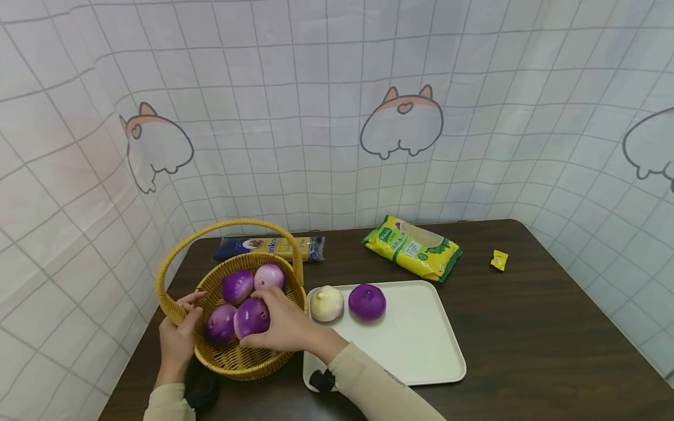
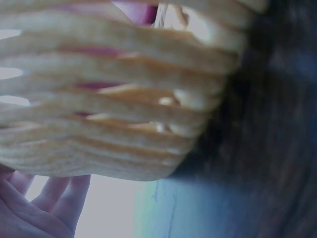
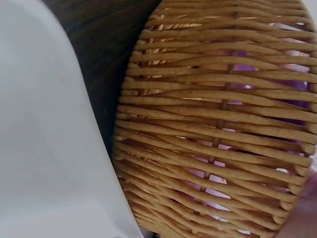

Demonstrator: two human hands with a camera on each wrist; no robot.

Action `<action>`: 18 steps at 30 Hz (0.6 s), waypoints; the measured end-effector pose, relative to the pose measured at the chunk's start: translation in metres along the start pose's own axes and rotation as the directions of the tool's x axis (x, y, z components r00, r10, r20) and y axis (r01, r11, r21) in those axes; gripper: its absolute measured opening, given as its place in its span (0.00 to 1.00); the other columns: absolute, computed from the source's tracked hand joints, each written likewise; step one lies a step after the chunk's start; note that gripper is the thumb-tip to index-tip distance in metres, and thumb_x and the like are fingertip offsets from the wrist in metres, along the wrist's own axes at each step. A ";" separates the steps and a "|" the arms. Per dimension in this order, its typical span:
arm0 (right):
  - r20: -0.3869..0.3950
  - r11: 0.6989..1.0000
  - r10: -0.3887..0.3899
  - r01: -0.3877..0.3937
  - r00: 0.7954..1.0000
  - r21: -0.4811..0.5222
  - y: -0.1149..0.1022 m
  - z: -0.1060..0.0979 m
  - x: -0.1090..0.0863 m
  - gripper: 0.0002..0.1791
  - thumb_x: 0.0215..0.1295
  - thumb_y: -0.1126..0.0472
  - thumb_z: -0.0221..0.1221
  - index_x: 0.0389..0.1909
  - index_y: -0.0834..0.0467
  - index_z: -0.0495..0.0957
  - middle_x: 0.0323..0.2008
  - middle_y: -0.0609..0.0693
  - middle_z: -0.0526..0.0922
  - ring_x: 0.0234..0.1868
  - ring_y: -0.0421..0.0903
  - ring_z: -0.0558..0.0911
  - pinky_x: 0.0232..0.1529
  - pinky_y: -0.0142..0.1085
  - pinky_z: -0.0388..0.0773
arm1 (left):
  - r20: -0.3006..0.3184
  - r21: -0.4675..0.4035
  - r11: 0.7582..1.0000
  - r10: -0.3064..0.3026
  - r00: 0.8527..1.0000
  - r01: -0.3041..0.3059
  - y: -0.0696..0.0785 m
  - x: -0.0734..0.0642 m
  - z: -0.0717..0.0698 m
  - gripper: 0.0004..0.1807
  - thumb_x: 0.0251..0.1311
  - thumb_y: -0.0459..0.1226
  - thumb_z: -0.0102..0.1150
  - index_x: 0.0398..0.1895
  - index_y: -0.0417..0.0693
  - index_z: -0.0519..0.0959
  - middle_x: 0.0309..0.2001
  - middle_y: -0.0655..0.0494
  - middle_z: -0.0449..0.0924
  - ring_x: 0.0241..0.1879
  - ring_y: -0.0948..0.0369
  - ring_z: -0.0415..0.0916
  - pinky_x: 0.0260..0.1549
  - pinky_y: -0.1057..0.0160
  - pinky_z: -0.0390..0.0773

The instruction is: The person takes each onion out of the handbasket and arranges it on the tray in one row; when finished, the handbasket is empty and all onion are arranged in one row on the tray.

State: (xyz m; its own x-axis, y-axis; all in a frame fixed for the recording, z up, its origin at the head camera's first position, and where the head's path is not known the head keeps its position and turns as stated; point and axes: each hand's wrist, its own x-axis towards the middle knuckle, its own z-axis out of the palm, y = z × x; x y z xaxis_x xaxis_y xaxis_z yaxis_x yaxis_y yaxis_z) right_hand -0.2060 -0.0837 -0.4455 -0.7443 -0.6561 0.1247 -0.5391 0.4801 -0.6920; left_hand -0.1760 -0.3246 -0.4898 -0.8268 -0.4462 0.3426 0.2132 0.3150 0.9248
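From where I stand, the right hand (image 1: 284,323) has its thumb and fingers curled round a glossy purple bulb (image 1: 251,318), parted just the width of it, down inside the yellow wicker basket (image 1: 247,372); whether the bulb hangs or rests on the bottom, I cannot tell. The left hand (image 1: 177,339) holds the basket's side by the foot of the handle (image 1: 167,260), though how firmly is hard to say. Just left of the right fingers sits a darker bulb (image 1: 221,323); beyond them lie a violet bulb (image 1: 237,286) and a paler mauve one (image 1: 269,276). Right of those fingers, the white tray (image 1: 411,345) carries a cream bulb (image 1: 326,304) and a deep purple bulb (image 1: 367,302). The skin looks slick, so I'd worry about the bulb squirting from a loose pinch and knocking its neighbours. A wrist catching the rim could tip the basket if the left fingers slackened, and the right forearm, crossing low over the tray, might nudge the cream bulb and set it rolling.
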 end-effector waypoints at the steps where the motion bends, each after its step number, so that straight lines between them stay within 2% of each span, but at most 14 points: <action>1: -0.005 1.000 0.001 -0.001 1.000 0.015 0.000 -0.001 -0.002 0.48 0.51 0.33 0.66 0.69 0.49 0.60 0.66 0.44 0.64 0.63 0.40 0.69 0.58 0.38 0.72 | 0.001 0.003 1.000 -0.006 1.000 0.006 0.000 0.000 0.000 0.07 0.66 0.26 0.53 0.31 0.29 0.68 0.51 0.42 0.81 0.55 0.65 0.73 0.52 0.77 0.66; 8: -0.057 0.995 -0.007 0.012 0.998 0.100 -0.001 -0.008 -0.016 0.50 0.54 0.35 0.66 0.74 0.43 0.54 0.67 0.44 0.63 0.65 0.41 0.68 0.59 0.40 0.71 | 0.011 0.010 1.000 -0.022 1.000 0.022 0.002 -0.001 0.000 0.08 0.67 0.28 0.52 0.32 0.29 0.68 0.52 0.43 0.80 0.55 0.65 0.73 0.50 0.77 0.67; 13: -0.087 0.996 -0.026 0.034 0.996 0.086 0.000 -0.015 -0.025 0.48 0.56 0.39 0.66 0.74 0.41 0.53 0.64 0.46 0.64 0.60 0.40 0.70 0.57 0.38 0.72 | 0.017 0.011 0.999 -0.032 0.999 0.031 0.002 -0.001 0.000 0.08 0.67 0.28 0.52 0.32 0.29 0.68 0.52 0.45 0.80 0.55 0.64 0.72 0.50 0.77 0.67; 18: -0.102 0.996 -0.013 0.023 0.995 0.089 0.003 -0.023 -0.034 0.47 0.55 0.44 0.67 0.73 0.44 0.54 0.65 0.46 0.63 0.61 0.40 0.69 0.58 0.40 0.71 | 0.017 0.006 0.999 -0.034 0.999 0.034 0.002 0.000 0.000 0.08 0.67 0.28 0.52 0.32 0.29 0.68 0.52 0.45 0.80 0.56 0.63 0.72 0.50 0.77 0.67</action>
State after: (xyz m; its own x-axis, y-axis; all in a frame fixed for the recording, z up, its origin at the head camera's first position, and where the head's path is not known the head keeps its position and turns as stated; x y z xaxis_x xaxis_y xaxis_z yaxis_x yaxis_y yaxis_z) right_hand -0.1913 -0.0460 -0.4356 -0.7733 -0.5997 0.2058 -0.5185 0.4114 -0.7496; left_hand -0.1755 -0.3241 -0.4882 -0.8421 -0.4427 0.3081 0.1819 0.3048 0.9349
